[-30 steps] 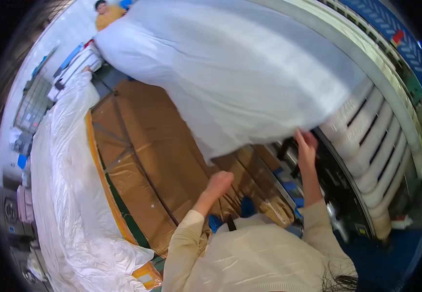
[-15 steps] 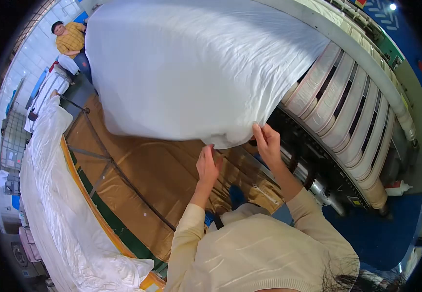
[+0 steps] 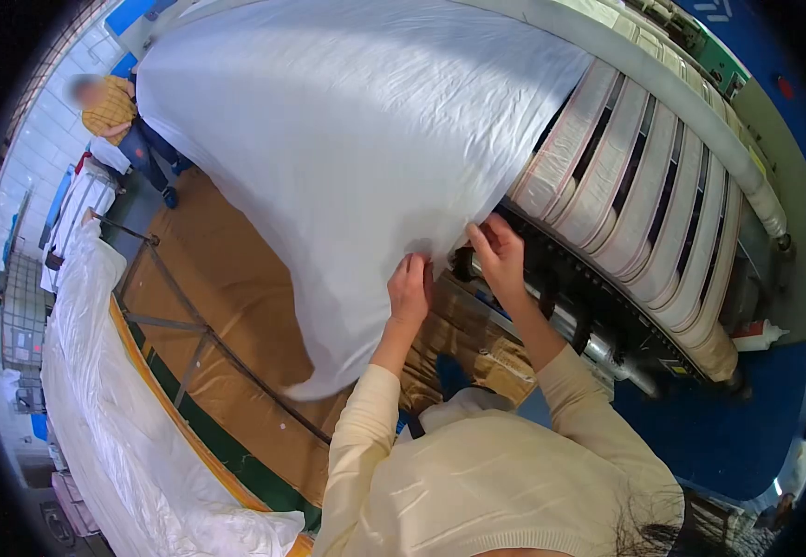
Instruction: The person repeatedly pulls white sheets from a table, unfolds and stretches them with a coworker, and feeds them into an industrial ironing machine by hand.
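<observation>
A large white sheet (image 3: 329, 130) spreads over the machine's belts and hangs down over the near side, its lower corner drooping over the brown floor covering. My left hand (image 3: 410, 290) is closed on the sheet's edge, fingertips pinched together. To its right, my right hand (image 3: 500, 252) pinches the sheet's edge between thumb and fingers near the corner by the machine. Pale padded belts (image 3: 598, 176) run side by side to the right of the sheet.
Brown covering (image 3: 208, 269) lies on the floor, with a dark metal frame (image 3: 222, 345) over it. White fabric (image 3: 106, 371) is heaped at the left. A person (image 3: 115, 125) in a yellow checked top is at the upper left. A metal cylinder (image 3: 607, 357) lies beneath the belts.
The sheet has shifted left and its lower edge now hangs further down beside my left hand. Both hands remain on its edge. The person at the upper left shows more fully.
</observation>
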Demonstrator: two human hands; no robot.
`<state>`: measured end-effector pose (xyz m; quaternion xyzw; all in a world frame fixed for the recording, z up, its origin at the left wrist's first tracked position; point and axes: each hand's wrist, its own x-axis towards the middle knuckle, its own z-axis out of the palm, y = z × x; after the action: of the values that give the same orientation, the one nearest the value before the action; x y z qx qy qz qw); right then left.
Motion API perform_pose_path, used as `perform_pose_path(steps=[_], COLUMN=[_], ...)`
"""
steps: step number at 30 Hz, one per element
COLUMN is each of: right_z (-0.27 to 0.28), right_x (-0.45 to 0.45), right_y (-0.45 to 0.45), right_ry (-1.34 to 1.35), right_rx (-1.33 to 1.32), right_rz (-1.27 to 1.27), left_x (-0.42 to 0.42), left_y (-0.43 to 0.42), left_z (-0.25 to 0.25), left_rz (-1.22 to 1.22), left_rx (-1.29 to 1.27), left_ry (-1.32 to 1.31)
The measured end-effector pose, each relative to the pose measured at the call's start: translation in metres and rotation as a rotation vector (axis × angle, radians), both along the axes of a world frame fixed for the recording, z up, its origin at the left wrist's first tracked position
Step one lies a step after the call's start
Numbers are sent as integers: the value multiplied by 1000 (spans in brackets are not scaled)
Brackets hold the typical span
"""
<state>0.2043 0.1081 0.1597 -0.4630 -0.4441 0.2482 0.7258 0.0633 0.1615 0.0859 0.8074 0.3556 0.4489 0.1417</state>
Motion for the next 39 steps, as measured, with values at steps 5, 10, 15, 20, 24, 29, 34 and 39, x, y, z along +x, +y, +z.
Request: perform_pose_path(steps=[5,10,15,20,24,29,34,39], right_z=[-15,1,-35,-56,-43,-19,-77,-103], right_x=[9,-12,-2,21,39,38,41,70], right_y=[8,14,13,8,8,1,6,40], right_ry=[86,199,116,470,475,412,429,-176], right_rx=[-19,33,-286,-64,-106,71,-222,-533], right_rz=[-143,-127,7,154,200,154,-91,7], left_x=[-3,-34,-10,22,10,-26,-73,-135], left_y=[11,-19,-51,-48,-57,-64,-86,-112], left_z=[17,87,137,76,50,8,-17,-52], left_rz=[-119,-260,-287,-178,-288,-214,-47,257], left_rx=[46,18,161,-9,-299,-342,-547,-663], left_ry=[-139,-44,97,309,396,402,371,302])
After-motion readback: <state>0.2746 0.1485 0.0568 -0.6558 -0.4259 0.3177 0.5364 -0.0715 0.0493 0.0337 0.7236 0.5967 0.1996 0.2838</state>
